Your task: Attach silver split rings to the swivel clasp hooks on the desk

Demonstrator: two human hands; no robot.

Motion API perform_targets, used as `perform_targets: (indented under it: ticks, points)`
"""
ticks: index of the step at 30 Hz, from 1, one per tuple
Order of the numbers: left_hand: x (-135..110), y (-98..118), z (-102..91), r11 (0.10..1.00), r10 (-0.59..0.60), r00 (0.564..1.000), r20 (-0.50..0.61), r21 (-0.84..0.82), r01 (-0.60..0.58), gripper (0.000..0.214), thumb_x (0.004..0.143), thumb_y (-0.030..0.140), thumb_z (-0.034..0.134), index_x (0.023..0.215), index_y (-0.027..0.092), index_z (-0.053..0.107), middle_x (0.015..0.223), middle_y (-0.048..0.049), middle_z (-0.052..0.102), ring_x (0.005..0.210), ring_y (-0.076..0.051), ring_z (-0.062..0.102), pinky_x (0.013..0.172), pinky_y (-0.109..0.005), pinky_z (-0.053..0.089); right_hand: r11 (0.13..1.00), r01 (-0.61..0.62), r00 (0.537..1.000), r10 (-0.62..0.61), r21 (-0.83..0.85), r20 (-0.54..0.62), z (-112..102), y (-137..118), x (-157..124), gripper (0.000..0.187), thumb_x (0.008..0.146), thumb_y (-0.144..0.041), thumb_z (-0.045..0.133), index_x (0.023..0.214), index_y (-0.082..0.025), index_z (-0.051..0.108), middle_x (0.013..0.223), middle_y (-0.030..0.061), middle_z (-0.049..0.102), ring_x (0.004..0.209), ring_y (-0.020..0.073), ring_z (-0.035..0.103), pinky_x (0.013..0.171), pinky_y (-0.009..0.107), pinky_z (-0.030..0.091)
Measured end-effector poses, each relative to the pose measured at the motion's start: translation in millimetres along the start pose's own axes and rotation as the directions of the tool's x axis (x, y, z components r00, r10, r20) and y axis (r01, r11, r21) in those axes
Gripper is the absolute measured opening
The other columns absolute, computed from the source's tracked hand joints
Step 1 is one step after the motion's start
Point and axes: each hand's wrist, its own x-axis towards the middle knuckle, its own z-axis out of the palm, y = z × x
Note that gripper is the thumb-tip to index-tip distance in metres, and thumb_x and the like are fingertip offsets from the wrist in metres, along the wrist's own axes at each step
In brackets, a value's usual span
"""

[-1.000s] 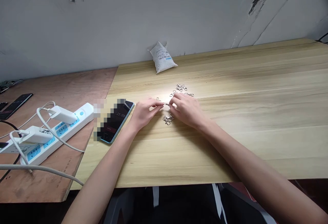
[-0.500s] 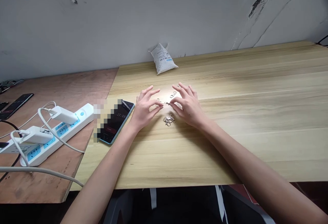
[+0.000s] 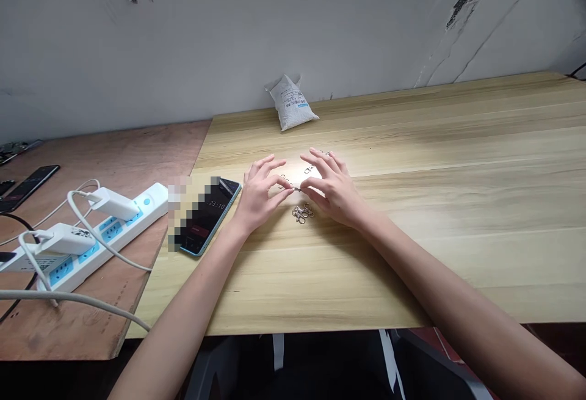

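My left hand (image 3: 257,195) and my right hand (image 3: 336,191) meet over the wooden table, thumb and forefinger pinched on each, other fingers raised. Between the fingertips is a small metal clasp (image 3: 297,189). The right pinch is on it; the left fingertips touch its other end, where a tiny ring may be hidden. Just below lies a small heap of silver lobster clasps (image 3: 302,213). Some small metal rings (image 3: 284,179) sit behind my left fingers. Past my right fingers are more silver clasps (image 3: 309,168), partly covered by that hand.
A phone (image 3: 208,217) showing a timer lies left of my left forearm, part of it pixelated. A white power strip (image 3: 103,235) with chargers and cables rests on the reddish board at left. A plastic packet (image 3: 293,105) lies by the wall. Another phone (image 3: 30,187) is far left.
My right hand has shifted slightly left, bringing the clasp up to my left fingertips, so the gap between the hands has narrowed. My left hand has hardly moved.
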Motion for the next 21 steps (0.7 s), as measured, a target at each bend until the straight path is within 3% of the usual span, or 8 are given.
perform_targets:
  ticks: [5,17,21]
  points:
    - [0.8,-1.7,-0.2,0.993,0.095,0.994,0.045,-0.067,-0.092,0.015,0.089,0.023,0.064,0.103,0.026,0.069,0.135,-0.0045,0.059,0.134,-0.025,0.042,0.11,-0.051,0.038,0.997,-0.003,1.0,0.002,0.081,0.005,-1.3,6.5,-1.4,0.021,0.097,-0.029,0.051,0.09,-0.024,0.07,0.145,0.0083,0.049,0.144,0.0273,0.03,0.113,0.056,0.026]
    - [1.4,-0.9,0.6,0.997,0.079,0.99,0.116,-0.032,-0.075,0.012,0.091,0.03,0.061,0.096,0.025,0.072,0.134,-0.0064,0.058,0.135,-0.027,0.04,0.11,-0.054,0.036,0.951,-0.108,0.994,0.112,0.289,0.002,-7.3,4.2,1.7,0.014,0.093,-0.024,0.056,0.088,-0.023,0.069,0.134,0.01,0.056,0.136,0.0294,0.042,0.105,0.055,0.036]
    - [0.6,-0.1,1.9,0.998,0.055,0.988,0.141,-0.046,-0.049,0.02,0.095,0.028,0.054,0.087,0.022,0.071,0.133,-0.0067,0.058,0.134,-0.027,0.041,0.111,-0.054,0.035,0.92,-0.132,0.99,0.144,0.368,-0.006,-6.7,2.2,1.7,0.014,0.093,-0.025,0.056,0.088,-0.023,0.069,0.128,0.0098,0.059,0.133,0.0283,0.045,0.103,0.053,0.038]
